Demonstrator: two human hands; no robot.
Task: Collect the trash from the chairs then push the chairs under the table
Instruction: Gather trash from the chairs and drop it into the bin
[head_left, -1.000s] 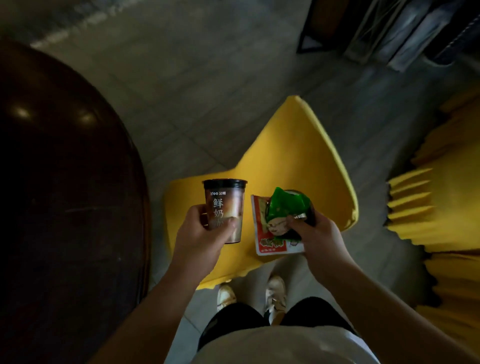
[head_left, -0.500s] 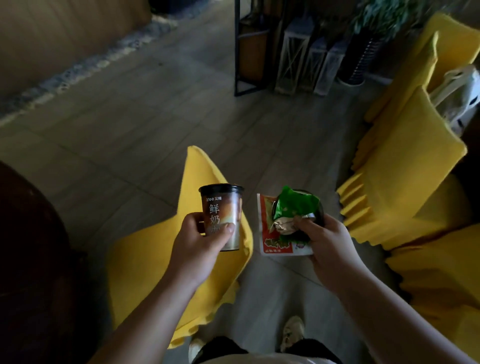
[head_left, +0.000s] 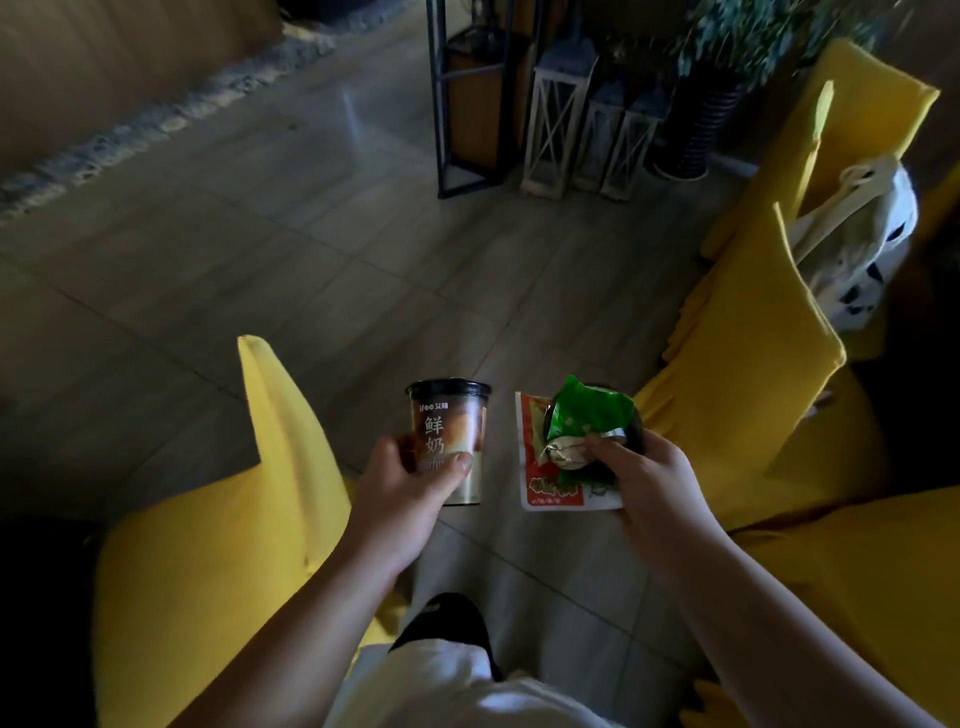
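My left hand (head_left: 402, 486) grips a brown drink cup (head_left: 451, 439) with a black lid, held upright over the floor. In my right hand (head_left: 647, 480) is a bundle of snack wrappers (head_left: 566, 452): a crumpled green one on top of a flat red-and-white packet, with something dark under them. A yellow-covered chair (head_left: 218, 561) stands at lower left, its back pointing away from me. Another yellow-covered chair (head_left: 748, 374) is to the right. On a further yellow chair (head_left: 852, 119) rests a white bag (head_left: 857, 234).
The dark table edge (head_left: 36, 597) shows at lower left. A black metal shelf frame (head_left: 457, 104), white lanterns (head_left: 587, 119) and a potted plant (head_left: 727, 62) stand across the tiled floor (head_left: 311, 234). More yellow fabric (head_left: 857, 582) fills the lower right.
My view has swung up and to the right, away from the first chair's seat. Both hands keep the same hold on the cup and the wrappers. More chairs have come into sight on the right.
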